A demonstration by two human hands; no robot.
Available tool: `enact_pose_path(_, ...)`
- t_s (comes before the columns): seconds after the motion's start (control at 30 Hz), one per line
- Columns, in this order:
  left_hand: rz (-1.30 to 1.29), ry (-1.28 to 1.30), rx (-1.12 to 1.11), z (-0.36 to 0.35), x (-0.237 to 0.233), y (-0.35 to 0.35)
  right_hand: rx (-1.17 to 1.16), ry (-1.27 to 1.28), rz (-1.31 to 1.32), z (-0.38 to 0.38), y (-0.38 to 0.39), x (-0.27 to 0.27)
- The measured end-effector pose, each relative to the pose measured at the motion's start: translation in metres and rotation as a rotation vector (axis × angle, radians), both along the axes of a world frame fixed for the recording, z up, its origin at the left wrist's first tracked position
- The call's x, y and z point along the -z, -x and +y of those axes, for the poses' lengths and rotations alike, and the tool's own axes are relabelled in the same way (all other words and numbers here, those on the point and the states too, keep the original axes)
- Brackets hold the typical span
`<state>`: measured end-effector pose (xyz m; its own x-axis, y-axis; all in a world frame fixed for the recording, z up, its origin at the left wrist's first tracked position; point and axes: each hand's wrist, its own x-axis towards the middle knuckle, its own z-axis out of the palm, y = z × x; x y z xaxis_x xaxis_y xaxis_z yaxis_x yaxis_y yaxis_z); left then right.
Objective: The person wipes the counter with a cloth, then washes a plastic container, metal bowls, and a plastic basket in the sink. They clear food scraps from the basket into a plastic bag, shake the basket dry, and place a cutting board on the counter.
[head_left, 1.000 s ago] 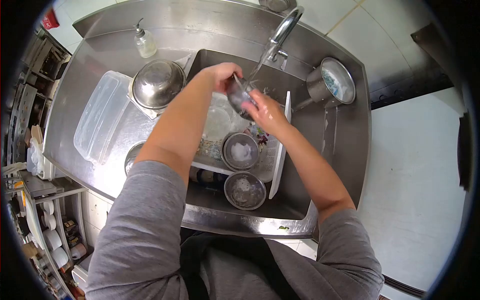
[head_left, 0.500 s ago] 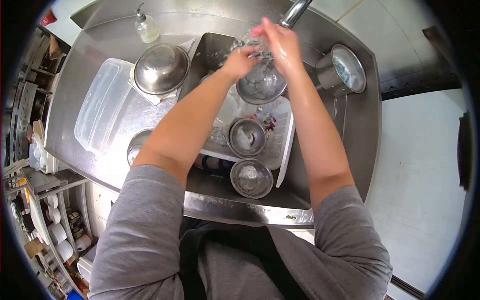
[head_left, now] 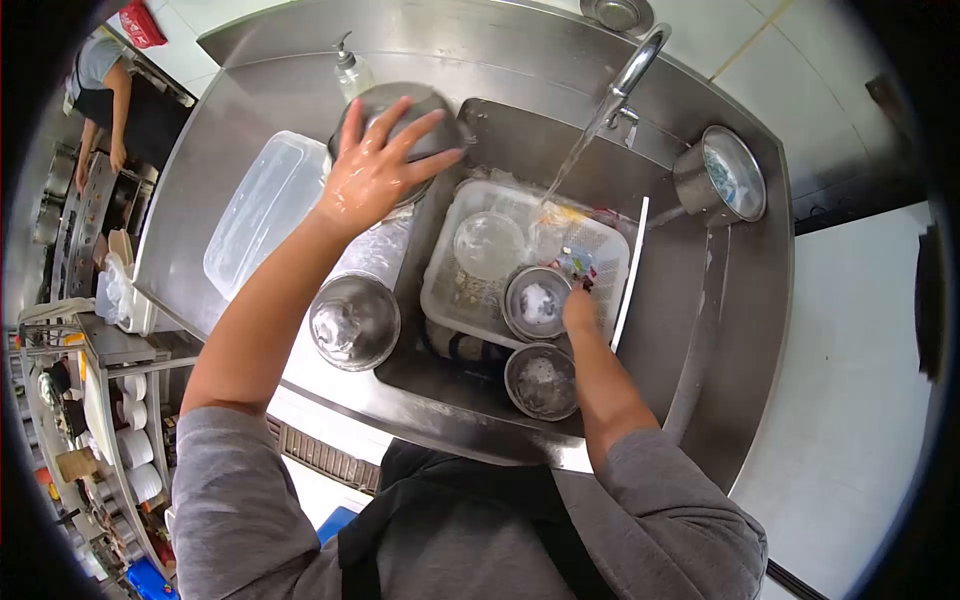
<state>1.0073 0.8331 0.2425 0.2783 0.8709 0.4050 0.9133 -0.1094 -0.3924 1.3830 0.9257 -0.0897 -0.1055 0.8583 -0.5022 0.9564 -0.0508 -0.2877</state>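
Note:
My left hand point(head_left: 375, 185), wet and with its fingers spread, grips the upturned metal bowl point(head_left: 405, 108), which is smeared by motion at the left of the sink. My right hand point(head_left: 578, 308) is down in the white plastic basket point(head_left: 436, 285), against the rim of a small metal bowl point(head_left: 538, 302). Its fingers are mostly hidden, near colourful scraps point(head_left: 578, 266). A translucent round container point(head_left: 489, 246) sits further back in the basket. Below the basket, another small metal bowl point(head_left: 541, 381) stands in the sink. Water runs from the tap point(head_left: 640, 62) into the basket.
On the left counter are a clear plastic box point(head_left: 262, 212), a soap bottle point(head_left: 353, 76) and a metal bowl point(head_left: 354, 322). A metal pot point(head_left: 722, 176) stands at the sink's right. Another person point(head_left: 118, 95) works at the far left; shelves point(head_left: 120, 420) hold dishes.
My hands have parted from under the tap. The left moved to the upturned bowl at the left; the right went down into the basket. A metal bowl under the tap is no longer there.

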Motion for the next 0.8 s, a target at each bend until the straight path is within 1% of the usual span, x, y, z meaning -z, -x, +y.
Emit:
enact_pose_path(0.03,0.002,0.001,0.003,-0.009,0.016,0.011,-0.059,-0.109,0.021,0.0,0.003,-0.005)
enact_pose_path(0.07,-0.044,0.089,-0.043,-0.015,0.034,0.02,-0.116,-0.221,0.039,0.002,0.005,-0.012)
enact_pose_path(0.1,-0.09,0.176,-0.086,-0.019,0.043,0.025,-0.108,-0.224,0.036,0.004,0.009,-0.027)
enact_pose_path(0.13,-0.093,0.172,-0.074,-0.023,0.045,0.025,-0.277,-0.371,0.151,0.007,0.018,-0.051)
enact_pose_path(0.17,-0.125,0.228,-0.122,-0.027,0.046,0.022,-0.448,-0.518,0.265,0.013,0.03,-0.073)
enact_pose_path(0.2,-0.158,0.286,-0.171,-0.028,0.048,0.019,-0.461,-0.541,0.299,0.023,0.044,-0.087)
enact_pose_path(0.23,-0.164,0.284,-0.163,-0.024,0.051,0.012,-0.476,-0.562,0.333,0.036,0.059,-0.102)
enact_pose_path(0.3,-0.323,0.062,-0.073,-0.011,0.059,-0.013,-0.384,-0.469,0.331,0.065,0.09,-0.143)
enact_pose_path(0.33,-0.428,0.055,0.008,0.0,0.062,-0.025,-0.367,-0.422,0.323,0.082,0.105,-0.167)
enact_pose_path(0.37,-0.427,0.056,0.011,0.013,0.067,-0.039,-0.349,-0.374,0.318,0.099,0.119,-0.185)
enact_pose_path(0.43,-1.081,0.33,-0.173,0.043,0.081,-0.068,-0.488,-0.437,0.295,0.134,0.138,-0.2)
enact_pose_path(0.5,-1.165,0.127,-0.334,0.08,0.107,-0.088,-0.569,-0.414,0.161,0.157,0.151,-0.224)
enact_pose_path(0.53,-1.17,0.134,-0.326,0.102,0.126,-0.084,-0.562,-0.413,0.154,0.155,0.15,-0.244)
enact_pose_path(0.6,-1.645,0.329,-0.203,0.141,0.156,-0.079,-0.539,-0.301,-0.047,0.151,0.148,-0.289)
enact_pose_path(0.63,-1.655,0.336,-0.2,0.143,0.144,-0.086,-0.536,-0.296,-0.058,0.149,0.139,-0.297)
enact_pose_path(0.67,-1.746,0.528,-0.298,0.146,0.117,-0.096,-0.431,-0.391,0.073,0.144,0.125,-0.303)
enact_pose_path(0.7,-1.825,0.726,-0.398,0.151,0.105,-0.104,-0.327,-0.485,0.204,0.138,0.111,-0.309)
enact_pose_path(0.73,-1.68,0.691,-0.26,0.172,0.132,-0.107,-0.329,-0.479,0.192,0.128,0.096,-0.312)
enact_pose_path(0.8,-1.409,0.737,-0.339,0.17,0.074,-0.133,-0.364,-0.702,0.523,0.109,0.07,-0.316)
